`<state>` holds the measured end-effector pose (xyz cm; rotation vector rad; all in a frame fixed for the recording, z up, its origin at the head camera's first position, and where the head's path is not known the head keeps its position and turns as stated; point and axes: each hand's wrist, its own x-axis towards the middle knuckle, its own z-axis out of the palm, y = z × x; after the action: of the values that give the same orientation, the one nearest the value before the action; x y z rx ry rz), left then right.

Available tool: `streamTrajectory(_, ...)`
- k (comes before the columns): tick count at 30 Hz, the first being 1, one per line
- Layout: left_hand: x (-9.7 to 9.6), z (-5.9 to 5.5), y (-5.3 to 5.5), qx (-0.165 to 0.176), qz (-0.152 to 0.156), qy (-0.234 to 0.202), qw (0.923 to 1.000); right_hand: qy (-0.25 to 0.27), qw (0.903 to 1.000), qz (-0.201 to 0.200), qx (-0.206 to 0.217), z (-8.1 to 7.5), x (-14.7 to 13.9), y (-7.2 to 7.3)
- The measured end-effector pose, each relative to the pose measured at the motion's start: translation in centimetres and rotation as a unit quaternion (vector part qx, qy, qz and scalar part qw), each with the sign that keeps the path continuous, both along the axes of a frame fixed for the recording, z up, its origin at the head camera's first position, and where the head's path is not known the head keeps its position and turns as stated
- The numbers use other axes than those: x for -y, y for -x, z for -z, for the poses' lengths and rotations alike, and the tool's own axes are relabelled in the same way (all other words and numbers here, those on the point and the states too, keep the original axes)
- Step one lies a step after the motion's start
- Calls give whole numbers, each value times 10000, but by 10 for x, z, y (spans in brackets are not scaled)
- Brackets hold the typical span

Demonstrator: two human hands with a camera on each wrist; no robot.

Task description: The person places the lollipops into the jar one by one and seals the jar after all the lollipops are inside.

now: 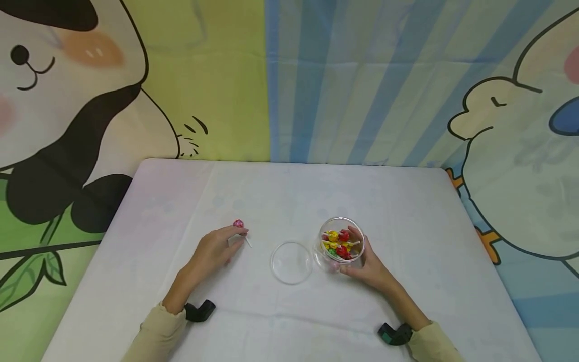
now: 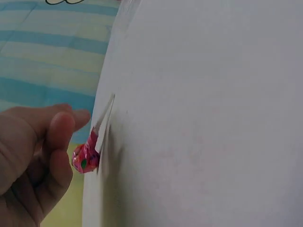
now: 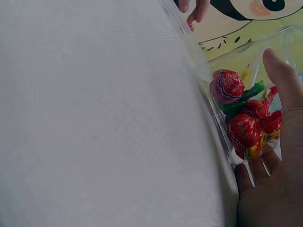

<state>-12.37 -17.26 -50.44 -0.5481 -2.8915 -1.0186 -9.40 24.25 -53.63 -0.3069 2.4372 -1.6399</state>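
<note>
A lollipop in a pink wrapper (image 2: 85, 158) lies on the white table with its white stick (image 1: 248, 242) slanting away. My left hand (image 1: 221, 245) hovers by it, fingers loosely bent; in the left wrist view, a gap shows between fingertips and wrapper. On the right, my right hand (image 1: 368, 264) grips a clear jar (image 1: 321, 259), with the thumb and fingers around its side. Inside sit several wrapped lollipops (image 3: 244, 130) in red, yellow and green. The right wrist view shows the thumb along the jar wall; its far side is partly hidden.
Between the hands a round clear lid (image 1: 291, 283) lies flat, just left of the jar. The white table (image 1: 280, 196) reaches back to a hanging cloth (image 1: 316, 100) printed with stripes and cartoon animals. A black wrist device (image 1: 200, 310) sits on the left wrist, another (image 1: 394, 335) on the right.
</note>
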Motion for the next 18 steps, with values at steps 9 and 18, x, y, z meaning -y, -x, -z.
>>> streamTrajectory(9, -1, 12, 21, -77, 1078, 440, 9932, 164, 9998, -86, -110, 0, -1, 0)
streamTrajectory(18, -11, 15, 23, -517, 1241, 697, 9885, 289, 9995, -102, -48, 2, -2, 1)
